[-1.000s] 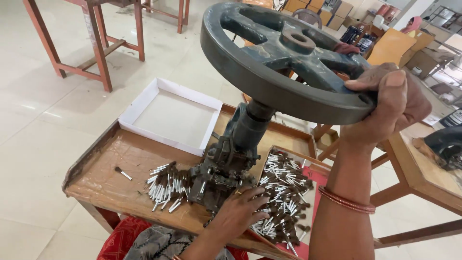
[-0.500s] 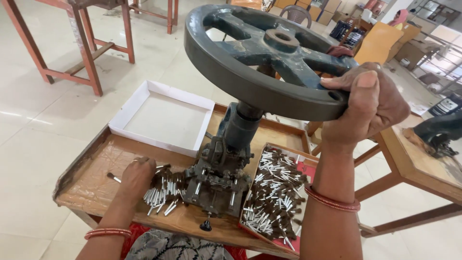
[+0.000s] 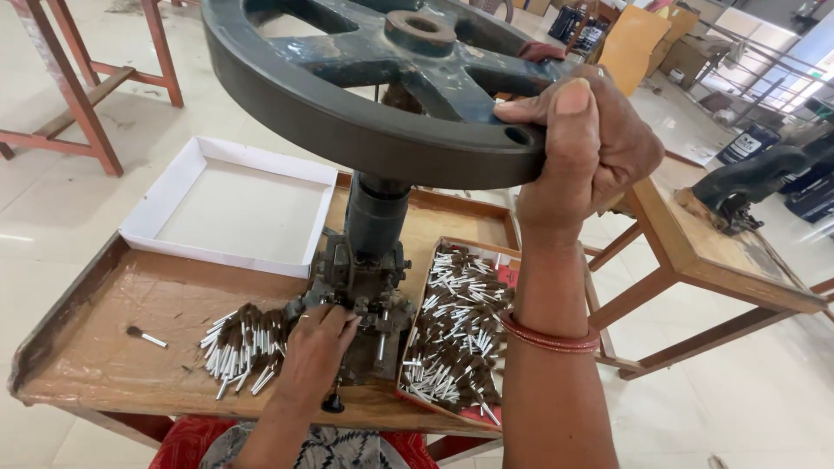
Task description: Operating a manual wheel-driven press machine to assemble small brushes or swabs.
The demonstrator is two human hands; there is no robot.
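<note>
A dark metal hand press (image 3: 369, 278) stands on a wooden tray table (image 3: 130, 347). Its big dark handwheel (image 3: 365, 95) fills the top of the head view. My right hand (image 3: 582, 148) grips the wheel's rim at the right. My left hand (image 3: 317, 352) rests at the front of the press base, fingertips at the die area; whether it pinches a piece is hidden. A pile of small brush pieces with white handles and dark tips (image 3: 243, 343) lies just left of that hand. A shallow box (image 3: 408, 347) right of the press holds many more.
An empty white cardboard tray (image 3: 230, 204) sits at the back left of the table. One stray brush piece (image 3: 143, 334) lies at the left. Another wooden table with a dark machine (image 3: 747, 195) stands to the right, red-framed tables (image 3: 82, 95) behind on the tiled floor.
My left hand went from the right box to the left pile, then to the press base. The view has moved closer to the wheel; my right hand stays on the rim.
</note>
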